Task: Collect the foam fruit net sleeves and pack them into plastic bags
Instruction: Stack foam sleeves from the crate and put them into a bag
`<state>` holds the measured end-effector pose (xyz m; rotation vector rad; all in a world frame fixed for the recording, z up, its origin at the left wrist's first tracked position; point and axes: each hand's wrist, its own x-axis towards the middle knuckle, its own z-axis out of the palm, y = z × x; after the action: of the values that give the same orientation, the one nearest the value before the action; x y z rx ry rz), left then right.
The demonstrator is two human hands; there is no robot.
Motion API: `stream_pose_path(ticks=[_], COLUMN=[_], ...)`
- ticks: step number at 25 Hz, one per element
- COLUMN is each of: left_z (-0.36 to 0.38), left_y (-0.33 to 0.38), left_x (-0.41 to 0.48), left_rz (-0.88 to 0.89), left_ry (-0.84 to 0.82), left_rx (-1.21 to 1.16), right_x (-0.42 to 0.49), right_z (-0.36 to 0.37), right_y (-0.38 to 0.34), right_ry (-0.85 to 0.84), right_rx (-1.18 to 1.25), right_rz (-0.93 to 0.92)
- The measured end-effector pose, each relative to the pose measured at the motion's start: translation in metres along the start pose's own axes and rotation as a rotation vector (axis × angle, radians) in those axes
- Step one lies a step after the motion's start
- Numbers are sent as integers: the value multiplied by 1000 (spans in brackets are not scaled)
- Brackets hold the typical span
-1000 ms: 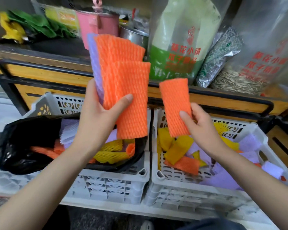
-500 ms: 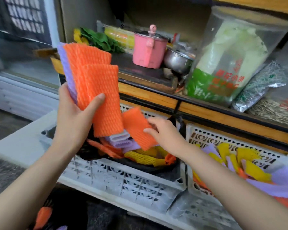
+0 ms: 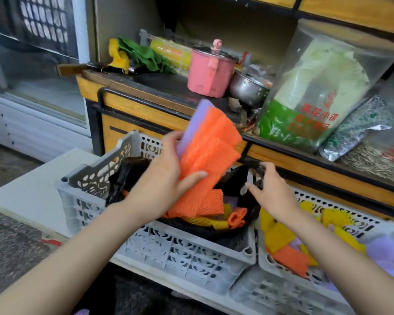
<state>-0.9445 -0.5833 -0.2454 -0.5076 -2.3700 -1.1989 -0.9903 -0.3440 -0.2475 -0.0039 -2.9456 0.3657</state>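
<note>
My left hand (image 3: 162, 178) grips a stack of orange foam net sleeves (image 3: 209, 146) with a purple one at the back, tilted down over the black plastic bag (image 3: 132, 171). The bag lines the left grey crate (image 3: 187, 253) and holds loose orange and yellow sleeves (image 3: 214, 201). At the bag's right rim, my right hand (image 3: 275, 192) pinches the black plastic and holds no sleeve. The right grey crate (image 3: 282, 292) holds several loose yellow, orange and purple sleeves (image 3: 280, 235).
Right behind the crates, a wooden counter (image 3: 146, 108) carries a pink pot (image 3: 210, 69), a steel pot (image 3: 248, 87) and large clear bags of seeds (image 3: 316, 87). A glass-door cabinet (image 3: 32, 64) stands at the left. The crates sit on a white platform (image 3: 32, 196).
My right hand dropped its single orange sleeve into the black bag and moved to the bag's rim. My left hand lowered and tilted the stack toward the bag. The view swung left.
</note>
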Motion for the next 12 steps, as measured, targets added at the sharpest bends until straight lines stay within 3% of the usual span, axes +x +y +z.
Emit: stream_pose_path(ticks=[1, 8, 10, 12], left_z=[13, 77, 87, 96], left_y=[0, -47, -53, -57], left_x=[2, 10, 11, 18], left_rz=[41, 268, 266, 226], left_ry=[-69, -533, -562, -460], left_rx=[61, 608, 668, 742], right_x=[3, -4, -7, -10], right_z=[-4, -30, -35, -36], right_y=[10, 27, 24, 22], right_ry=[-73, -143, -163, -136], right_rx=[130, 790, 799, 781], right_rz=[65, 212, 185, 131])
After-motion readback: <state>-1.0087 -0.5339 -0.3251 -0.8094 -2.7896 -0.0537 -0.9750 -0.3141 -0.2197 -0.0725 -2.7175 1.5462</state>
